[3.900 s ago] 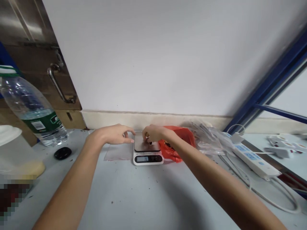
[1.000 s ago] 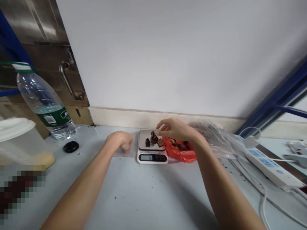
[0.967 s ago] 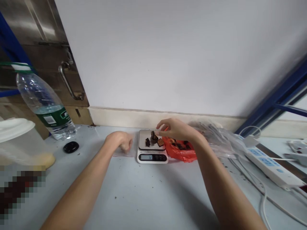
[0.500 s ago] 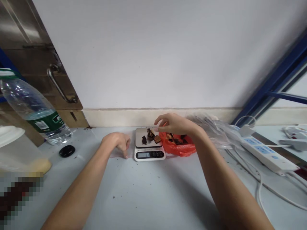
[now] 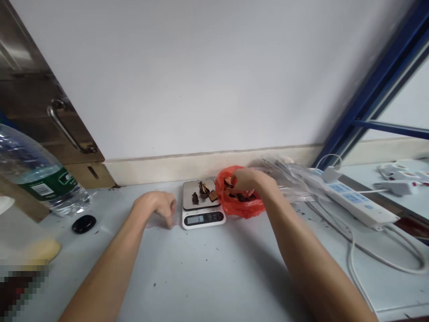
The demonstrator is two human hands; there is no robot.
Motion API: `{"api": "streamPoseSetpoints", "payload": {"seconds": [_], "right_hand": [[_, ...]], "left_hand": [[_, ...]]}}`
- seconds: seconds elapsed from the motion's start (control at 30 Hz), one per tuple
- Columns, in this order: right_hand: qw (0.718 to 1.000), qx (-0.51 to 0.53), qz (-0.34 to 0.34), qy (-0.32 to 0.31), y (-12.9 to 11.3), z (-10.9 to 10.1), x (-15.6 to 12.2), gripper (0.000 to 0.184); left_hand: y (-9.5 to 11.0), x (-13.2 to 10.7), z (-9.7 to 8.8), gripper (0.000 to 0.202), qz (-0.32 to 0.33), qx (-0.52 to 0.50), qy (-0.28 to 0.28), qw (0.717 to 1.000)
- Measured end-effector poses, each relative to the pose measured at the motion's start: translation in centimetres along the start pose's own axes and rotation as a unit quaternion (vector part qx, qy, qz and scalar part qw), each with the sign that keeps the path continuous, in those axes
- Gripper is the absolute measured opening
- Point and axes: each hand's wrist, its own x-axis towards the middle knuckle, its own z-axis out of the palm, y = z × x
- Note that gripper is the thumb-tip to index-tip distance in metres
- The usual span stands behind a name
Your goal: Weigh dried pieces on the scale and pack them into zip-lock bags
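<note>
A white kitchen scale (image 5: 203, 220) stands on the table with several dried, dark brown pieces (image 5: 203, 188) on its metal plate. Its small display is lit, but I cannot read the number. Touching its right side is a red plastic bag (image 5: 246, 210), open at the top, with more dried pieces inside. My right hand (image 5: 250, 179) reaches into this bag, fingers bent against a dried brown piece (image 5: 229, 181); some fingertips are hidden. Left of the scale, my left hand (image 5: 159, 206) rests on the table with curled fingers, over what looks like thin clear plastic.
A large water bottle (image 5: 50, 183) leans at the left, near a black oval object (image 5: 84, 224) and a cloudy plastic container (image 5: 20, 228). Clear plastic bags (image 5: 295, 179) lie behind my right arm. A white power strip (image 5: 362, 203) and cables occupy the right. The wall (image 5: 208, 89) rises behind.
My right hand has moved from the scale's right edge down into the red bag. My left hand stays beside the scale. The view has shifted slightly to the right.
</note>
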Motion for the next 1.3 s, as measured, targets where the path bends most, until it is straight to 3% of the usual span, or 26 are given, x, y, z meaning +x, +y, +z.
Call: {"api": "streamPoseSetpoints", "payload": {"seconds": [0.1,0.27,0.47,0.67,0.83,1.0,1.13,1.3], "right_hand": [[0.998,0.050,-0.012,-0.032,-0.1,1.0,1.2,0.008],[0.997,0.069,-0.007,-0.018,-0.1,1.5,1.8,0.007],[0.994,0.094,-0.041,0.049,1.6,0.2,1.1,0.012],[0.988,0.085,-0.074,0.103,2.7,-1.4,-0.1,0.012],[0.970,0.158,-0.160,0.098,1.1,-1.4,-0.8,0.021],[0.961,0.178,-0.200,0.065,-1.7,0.7,0.8,0.020],[0.965,0.159,-0.195,0.072,-2.8,2.0,2.2,0.026],[0.963,0.155,-0.190,0.115,-2.9,2.1,2.3,0.028]], "left_hand": [[0.4,-0.1,0.0,0.020,-0.003,0.002,0.000,1.000],[0.5,-0.2,-0.1,0.011,0.002,-0.008,-0.007,1.000],[0.0,-0.7,-0.5,0.019,0.022,-0.038,-0.001,0.999],[-1.3,-1.6,-1.3,0.031,0.058,-0.075,0.049,0.994],[-1.6,-2.3,-1.9,0.038,0.067,-0.087,0.075,0.991],[-1.1,-3.1,-2.4,0.038,0.081,-0.085,0.125,0.985],[-0.8,-3.4,-2.6,0.030,0.099,-0.108,0.188,0.971],[-0.6,-3.4,-2.5,0.024,0.120,-0.161,0.231,0.952]]}}
